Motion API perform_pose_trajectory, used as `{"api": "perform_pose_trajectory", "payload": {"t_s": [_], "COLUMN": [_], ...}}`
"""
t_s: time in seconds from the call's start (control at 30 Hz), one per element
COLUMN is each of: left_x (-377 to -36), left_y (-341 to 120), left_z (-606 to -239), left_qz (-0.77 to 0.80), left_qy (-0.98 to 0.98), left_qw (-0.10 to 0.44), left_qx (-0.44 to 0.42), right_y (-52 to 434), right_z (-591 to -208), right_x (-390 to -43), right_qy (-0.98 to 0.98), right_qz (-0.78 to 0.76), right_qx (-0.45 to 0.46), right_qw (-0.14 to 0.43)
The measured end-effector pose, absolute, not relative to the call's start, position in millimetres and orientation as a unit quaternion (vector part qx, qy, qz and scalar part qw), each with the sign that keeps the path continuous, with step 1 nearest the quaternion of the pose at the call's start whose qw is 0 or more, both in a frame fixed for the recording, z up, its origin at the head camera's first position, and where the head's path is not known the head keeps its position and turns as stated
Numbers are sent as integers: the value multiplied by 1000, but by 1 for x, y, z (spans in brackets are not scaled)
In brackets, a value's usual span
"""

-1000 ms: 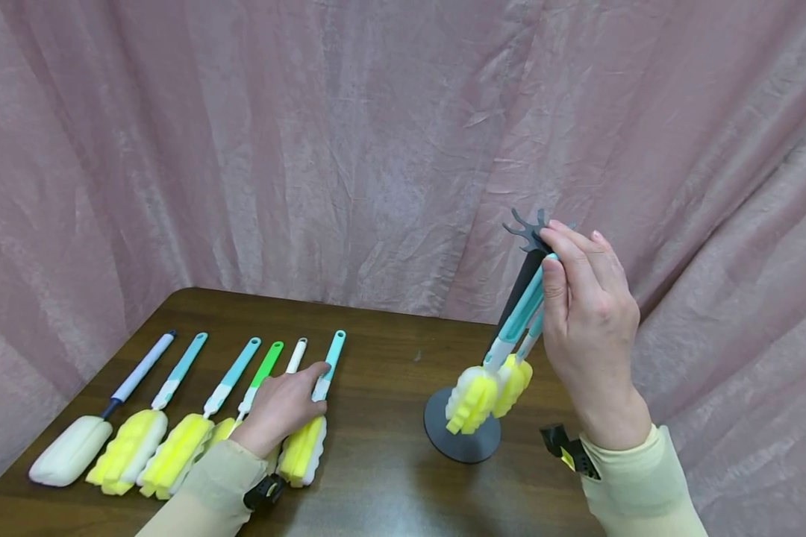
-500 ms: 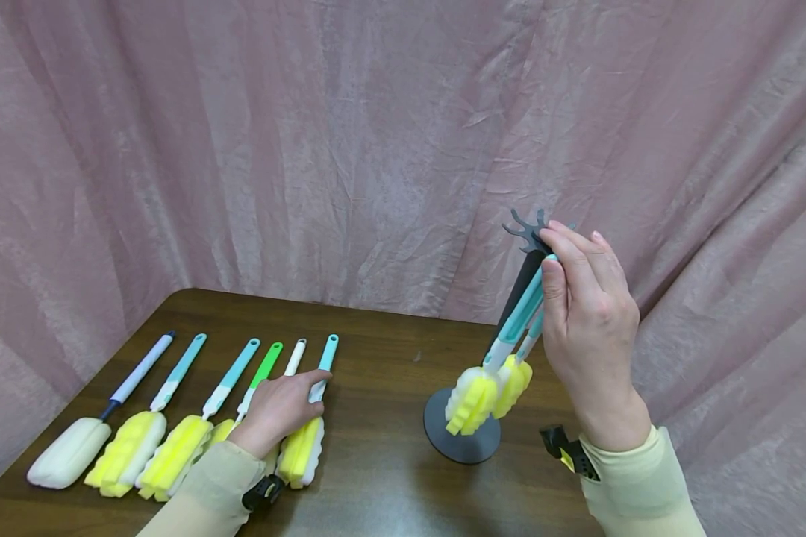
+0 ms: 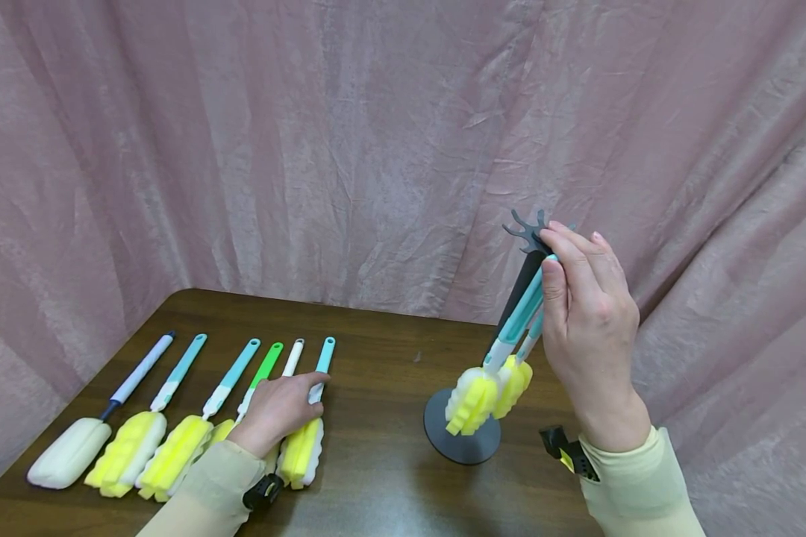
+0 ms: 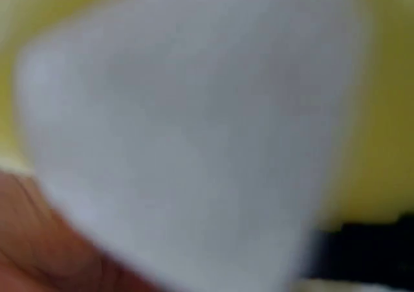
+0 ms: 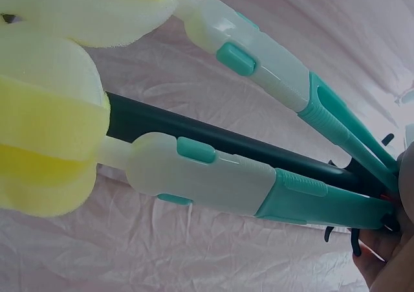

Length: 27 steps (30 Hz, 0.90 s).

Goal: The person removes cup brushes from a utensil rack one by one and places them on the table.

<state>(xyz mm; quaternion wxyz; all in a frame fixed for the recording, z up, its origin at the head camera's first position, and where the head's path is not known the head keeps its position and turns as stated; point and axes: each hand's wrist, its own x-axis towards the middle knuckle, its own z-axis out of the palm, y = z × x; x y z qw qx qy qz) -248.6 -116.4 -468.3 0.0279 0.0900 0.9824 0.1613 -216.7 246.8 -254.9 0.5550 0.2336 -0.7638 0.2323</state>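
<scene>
In the head view, my left hand (image 3: 278, 410) lies over the rightmost teal-handled sponge bottle brush (image 3: 300, 455), index finger and thumb at its handle. My other left fingers are hidden. The left wrist view is filled by a blurred white shape (image 4: 194, 130) with yellow behind it. My right hand (image 3: 591, 328) is raised at the top of the dark rack (image 3: 520, 291) and holds the upper end of a teal-handled bottle brush (image 5: 265, 191). A second teal-handled bottle brush (image 5: 272, 65) hangs beside it. Both sponge heads point down, above the rack's round base (image 3: 463, 447).
Several more sponge brushes lie in a row on the brown table (image 3: 376, 418), including a lilac-handled brush (image 3: 74, 451), a green-handled brush (image 3: 266, 365) and a white-handled brush (image 3: 294, 358). The rack's curved hooks (image 3: 524, 226) stick out to the left. A pink curtain (image 3: 376, 149) hangs behind.
My left hand and the brush under it have shifted slightly; the brush's handle end has come left and nearer. My right hand and the rack have stayed put.
</scene>
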Motion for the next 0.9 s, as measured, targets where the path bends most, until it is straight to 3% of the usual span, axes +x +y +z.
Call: {"api": "perform_pose_trajectory", "payload": {"t_s": [0.9], "left_x": [-247], "left_y": [-121], "left_z": [-462], "left_qz": [181], "left_qy": [978], "left_qw": [-4], "left_qx": [105], "right_y": [246], "right_z": [-255], "right_x": [-217], "right_qy": [-761], "right_qz": [238], "right_qx": [233], "right_qw": [557]}}
